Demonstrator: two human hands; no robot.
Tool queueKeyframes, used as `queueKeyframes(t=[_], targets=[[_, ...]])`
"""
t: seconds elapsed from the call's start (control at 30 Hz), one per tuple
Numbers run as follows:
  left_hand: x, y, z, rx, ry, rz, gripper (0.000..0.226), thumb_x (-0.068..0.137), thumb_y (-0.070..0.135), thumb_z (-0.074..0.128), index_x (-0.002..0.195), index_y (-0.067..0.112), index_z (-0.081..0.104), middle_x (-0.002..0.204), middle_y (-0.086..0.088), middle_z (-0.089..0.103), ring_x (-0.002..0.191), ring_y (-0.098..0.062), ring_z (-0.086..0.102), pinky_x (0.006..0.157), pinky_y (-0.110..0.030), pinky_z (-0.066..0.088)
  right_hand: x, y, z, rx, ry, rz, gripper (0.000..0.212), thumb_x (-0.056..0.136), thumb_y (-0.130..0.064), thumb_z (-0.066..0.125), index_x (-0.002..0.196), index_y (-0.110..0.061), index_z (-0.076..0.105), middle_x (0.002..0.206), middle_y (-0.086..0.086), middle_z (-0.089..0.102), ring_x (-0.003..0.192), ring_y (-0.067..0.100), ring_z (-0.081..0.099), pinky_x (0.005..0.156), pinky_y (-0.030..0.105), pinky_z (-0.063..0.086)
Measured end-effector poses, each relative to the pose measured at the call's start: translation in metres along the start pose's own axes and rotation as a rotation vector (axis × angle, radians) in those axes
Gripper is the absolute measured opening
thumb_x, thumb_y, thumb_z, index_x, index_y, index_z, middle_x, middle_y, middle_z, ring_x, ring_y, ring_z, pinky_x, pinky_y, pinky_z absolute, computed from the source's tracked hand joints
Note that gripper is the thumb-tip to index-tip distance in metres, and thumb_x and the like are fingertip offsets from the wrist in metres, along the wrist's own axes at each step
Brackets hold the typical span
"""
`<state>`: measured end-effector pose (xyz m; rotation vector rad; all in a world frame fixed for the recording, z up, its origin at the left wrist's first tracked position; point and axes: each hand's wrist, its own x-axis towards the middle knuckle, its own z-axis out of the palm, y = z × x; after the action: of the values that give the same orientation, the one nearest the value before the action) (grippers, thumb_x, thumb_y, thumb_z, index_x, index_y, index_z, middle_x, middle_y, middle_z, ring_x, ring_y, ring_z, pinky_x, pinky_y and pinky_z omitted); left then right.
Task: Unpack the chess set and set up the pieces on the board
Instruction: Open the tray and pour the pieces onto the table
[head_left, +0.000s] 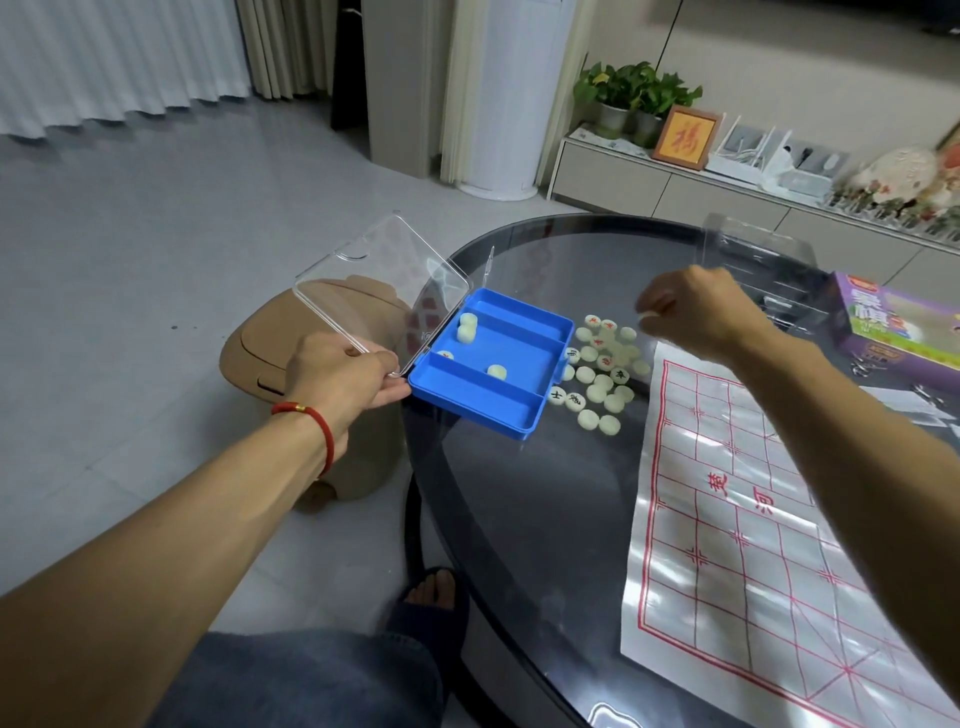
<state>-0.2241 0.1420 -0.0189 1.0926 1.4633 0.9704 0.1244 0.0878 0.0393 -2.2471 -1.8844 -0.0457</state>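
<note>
On round dark glass table (519, 519), left edge: blue plastic case (493, 364), tilted, w/ clear hinged lid (379, 286) swung open over the floor side. Your left hand (343, 374) grips the case at the lid-hinge corner, thumb on top, fingers under; red string bracelet (311, 421) on that wrist. Case has three troughs; four pale round xiangqi pieces (467, 327) left inside, two stacked-ish at far end, two nearer you.

Just right of case: loose pile of pale pieces (602, 369), approx two dozen, some showing red or black characters, some blank side up, touching each other.

Your right hand (696, 312) hovers above pile, fingers curled; blurred, can't tell if it pinches a piece.

Right of pile: paper xiangqi board (753, 545), white w/ red grid, spread flat, no pieces on it.

Far right: purple game box (893, 327). Beyond table: brown stool (311, 395) on floor, potted plant (634, 93) and framed picture (685, 137) on low cabinet.
</note>
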Motion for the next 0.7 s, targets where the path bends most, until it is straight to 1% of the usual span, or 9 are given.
queueKeyframes(t=[0.07,0.13,0.27,0.37,0.43,0.5,0.6,0.7], targets=[[0.0,0.0,0.0,-0.001,0.004,0.002,0.004,0.089,-0.002,0.068,0.092,0.0,0.07,0.083,-0.017,0.073,0.066,-0.018,0.076,0.073,-0.036,0.064,0.0,0.007,0.007,0.004,-0.027,0.037,0.024,0.086,-0.012,0.077,0.11,-0.011,0.073,0.107,0.01,0.074,0.092,0.025,0.069,0.084,0.035,0.058],[-0.001,0.0,0.0,0.004,0.005,-0.003,0.005,0.089,-0.001,0.068,0.093,0.0,0.071,0.084,-0.016,0.073,0.066,-0.017,0.076,0.072,-0.035,0.064,0.001,0.01,0.014,-0.002,-0.033,0.041,0.025,0.085,-0.012,0.078,0.109,-0.011,0.073,0.106,0.011,0.074,0.09,0.026,0.07,0.085,0.04,0.061],[-0.001,0.001,0.0,-0.001,0.01,-0.008,0.005,0.089,-0.002,0.068,0.093,0.001,0.071,0.084,-0.016,0.073,0.065,-0.015,0.075,0.065,-0.03,0.063,0.002,0.013,0.021,-0.013,-0.077,0.049,0.02,0.085,-0.014,0.079,0.104,-0.011,0.074,0.101,0.011,0.074,0.086,0.026,0.069,0.082,0.042,0.061],[-0.001,0.001,0.002,0.014,0.019,-0.004,0.006,0.09,-0.001,0.068,0.094,0.002,0.071,0.085,-0.015,0.073,0.065,-0.014,0.075,0.064,-0.029,0.063,0.002,0.016,0.018,0.004,-0.064,0.04,0.022,0.084,-0.014,0.079,0.106,-0.01,0.075,0.102,0.01,0.074,0.086,0.023,0.069,0.082,0.036,0.059],[0.001,0.0,0.002,0.019,0.019,0.0,0.005,0.089,-0.001,0.068,0.093,0.001,0.071,0.085,-0.016,0.073,0.066,-0.016,0.075,0.066,-0.03,0.063,0.002,0.018,0.013,0.04,0.001,0.061,0.023,0.085,-0.012,0.078,0.108,-0.008,0.075,0.102,0.009,0.074,0.085,0.022,0.067,0.08,0.029,0.055],[0.002,0.0,0.002,0.014,0.016,0.001,0.005,0.088,-0.002,0.068,0.092,0.0,0.071,0.086,-0.017,0.073,0.068,-0.017,0.076,0.068,-0.031,0.063,0.004,0.022,0.011,0.069,0.063,0.099,0.023,0.086,-0.01,0.077,0.108,-0.008,0.075,0.102,0.01,0.075,0.087,0.024,0.068,0.081,0.027,0.053],[0.003,-0.001,0.001,0.001,0.009,-0.001,0.006,0.088,-0.003,0.068,0.092,-0.001,0.071,0.087,-0.018,0.073,0.07,-0.019,0.076,0.066,-0.029,0.063,0.01,0.025,0.019,0.055,0.036,0.103,0.023,0.087,-0.01,0.076,0.109,-0.008,0.075,0.106,0.012,0.075,0.093,0.026,0.07,0.085,0.032,0.056],[0.001,0.001,0.001,-0.013,0.005,0.006,0.006,0.087,-0.007,0.066,0.087,-0.003,0.07,0.084,-0.018,0.071,0.067,-0.019,0.074,0.062,-0.026,0.062,0.015,0.023,0.028,0.017,0.012,0.085,0.018,0.093,-0.008,0.065,0.104,-0.009,0.078,0.109,0.008,0.076,0.09,0.026,0.07,0.084,0.037,0.059]])
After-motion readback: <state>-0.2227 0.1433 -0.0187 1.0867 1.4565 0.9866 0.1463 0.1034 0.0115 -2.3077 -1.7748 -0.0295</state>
